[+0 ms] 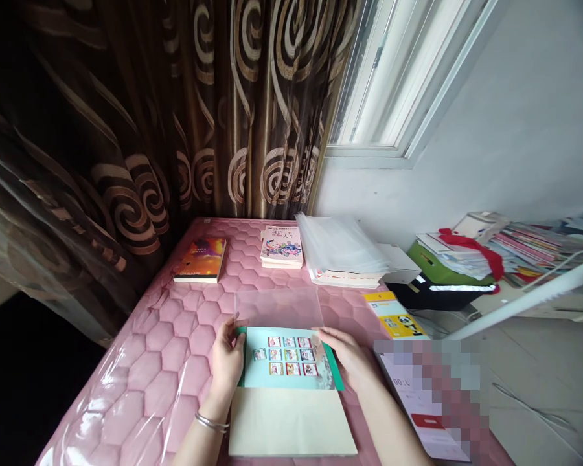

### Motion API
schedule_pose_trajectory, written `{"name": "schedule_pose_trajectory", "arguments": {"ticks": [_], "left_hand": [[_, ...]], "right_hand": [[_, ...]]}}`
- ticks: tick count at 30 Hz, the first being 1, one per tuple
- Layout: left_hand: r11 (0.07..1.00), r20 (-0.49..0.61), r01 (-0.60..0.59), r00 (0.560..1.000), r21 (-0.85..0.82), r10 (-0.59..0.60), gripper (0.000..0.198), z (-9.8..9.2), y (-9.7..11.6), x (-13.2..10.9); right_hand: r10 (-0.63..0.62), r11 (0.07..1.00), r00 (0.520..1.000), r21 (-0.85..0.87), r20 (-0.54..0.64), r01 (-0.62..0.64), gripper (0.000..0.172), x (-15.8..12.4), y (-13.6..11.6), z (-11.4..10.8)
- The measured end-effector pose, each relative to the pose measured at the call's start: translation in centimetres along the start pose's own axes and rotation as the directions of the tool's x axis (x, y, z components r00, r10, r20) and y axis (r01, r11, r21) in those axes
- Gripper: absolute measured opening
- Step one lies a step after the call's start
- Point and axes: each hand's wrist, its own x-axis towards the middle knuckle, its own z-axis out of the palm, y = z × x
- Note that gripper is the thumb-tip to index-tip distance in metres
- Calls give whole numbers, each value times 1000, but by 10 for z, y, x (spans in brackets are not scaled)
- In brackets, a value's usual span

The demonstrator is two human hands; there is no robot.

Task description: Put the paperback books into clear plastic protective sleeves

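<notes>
A light blue book cover (291,375) with several small pictures lies on the pink quilted surface (175,336), over a cream sheet (291,430). A clear plastic sheet (276,309) lies just beyond it. My left hand (227,359) rests at the cover's left edge, fingers together and pinching the plastic's corner. My right hand (347,359) lies at the cover's right edge, fingers curled on the edge.
An orange book (201,259) and a pink book (282,246) lie farther back. A stack of clear covers (342,249) sits right of them. A yellow panda booklet (396,317) lies by the right edge. Dark patterned curtains (150,129) hang behind; cluttered papers (490,252) sit right.
</notes>
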Motion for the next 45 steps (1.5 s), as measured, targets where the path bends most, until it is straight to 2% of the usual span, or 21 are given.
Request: {"name": "schedule_pose_trajectory", "arguments": {"ticks": [2,8,18,22,28,32,36,39,45], "left_hand": [[1000,-2,-7,1000,-6,7,44,0,0,0],[1000,5,-13,1000,3,13,45,0,1,-1],[999,10,-23,1000,-22,23,42,1,4,-2],[999,16,-16,1000,-30,16,42,1,7,-3],[999,54,-39,998,-27,40,43,1,9,-4],[999,44,-43,998,-16,44,43,0,9,-4],[998,35,-57,998,1,56,42,0,8,-4],[997,24,-71,997,19,70,42,0,8,-4],[998,18,-64,998,-1,64,41,1,6,-3]], "right_hand": [[5,1000,1000,5,-11,-5,43,0,-1,0],[-17,1000,998,-14,68,18,45,0,1,0],[28,999,998,26,59,-30,41,1,-3,2],[79,995,994,59,81,-84,39,3,-7,0],[175,981,963,50,207,-189,34,12,-14,-10],[221,975,956,-17,193,-222,31,17,-16,-14],[249,968,948,-36,198,-247,34,20,-16,-15],[222,975,959,-67,176,-214,40,19,-13,-14],[-14,979,1000,-206,16,17,48,0,-9,-5]]}}
